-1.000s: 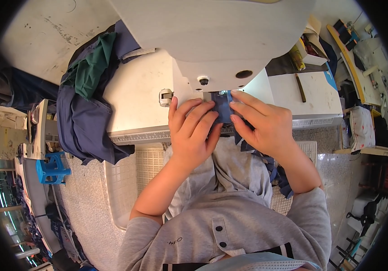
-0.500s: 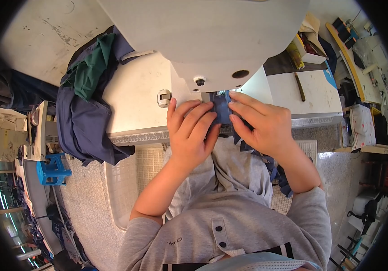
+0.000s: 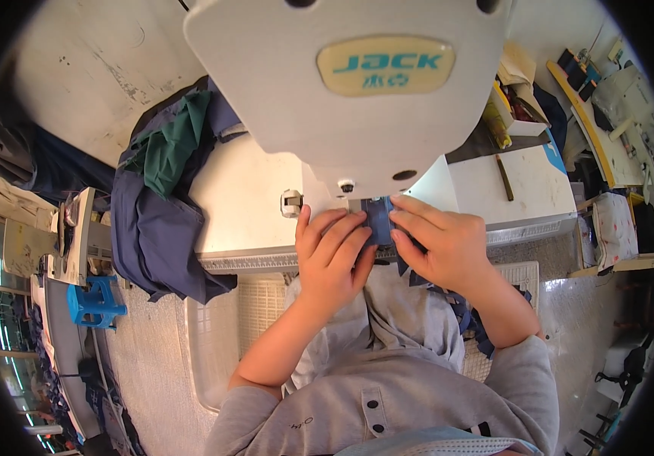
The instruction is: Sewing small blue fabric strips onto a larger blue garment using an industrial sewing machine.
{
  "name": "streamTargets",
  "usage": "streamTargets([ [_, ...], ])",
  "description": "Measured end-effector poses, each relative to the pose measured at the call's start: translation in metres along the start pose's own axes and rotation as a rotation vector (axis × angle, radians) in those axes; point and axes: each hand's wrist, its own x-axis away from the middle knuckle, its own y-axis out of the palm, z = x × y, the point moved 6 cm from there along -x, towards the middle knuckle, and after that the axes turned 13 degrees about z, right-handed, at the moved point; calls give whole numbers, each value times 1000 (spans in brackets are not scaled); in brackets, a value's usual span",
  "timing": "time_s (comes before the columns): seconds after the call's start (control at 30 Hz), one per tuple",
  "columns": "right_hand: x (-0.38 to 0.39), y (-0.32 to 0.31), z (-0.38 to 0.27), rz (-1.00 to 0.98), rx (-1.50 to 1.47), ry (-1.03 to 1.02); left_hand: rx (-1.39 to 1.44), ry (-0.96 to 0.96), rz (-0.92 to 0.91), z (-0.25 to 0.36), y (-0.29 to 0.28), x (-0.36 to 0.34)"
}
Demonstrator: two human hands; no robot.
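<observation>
Grip partly open, left hand (image 3: pixel 331 258) and right hand (image 3: pixel 446 243) touch blue cloth (image 3: pixel 378 222).

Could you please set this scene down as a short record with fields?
Machine: white sewing machine, above both hands
Workpiece: blue fabric piece, under the machine head
Left hand: left hand, fingers spread at the fabric's left side
Right hand: right hand, fingers at its right edge
Table left: navy cloth hanging over the edge, green cloth on it
Table right: slim dark stick-like tool
Floor left: blue plastic stool
</observation>
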Motion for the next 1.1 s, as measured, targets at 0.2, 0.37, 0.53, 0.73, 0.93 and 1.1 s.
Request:
streamTargets([
  [0.2,3,2,0,-12,2,-13,-2,0,0,-1,0,4],
  [0.37,4,1,0,-25,5,-15,-3,-4,-5,0,0,5],
  [0.53,4,2,0,-26,6,-22,3,-10,-6,0,0,4],
  [0.73,3,3,0,-36,13,-17,5,-12,-12,0,-1,2],
  [0.93,3,1,-2,-19,9,-28,11,-13,-22,1,-2,0],
  [1.1,3,-2,-2,-26,-15,-41,8,-17,-37,3,-3,1],
])
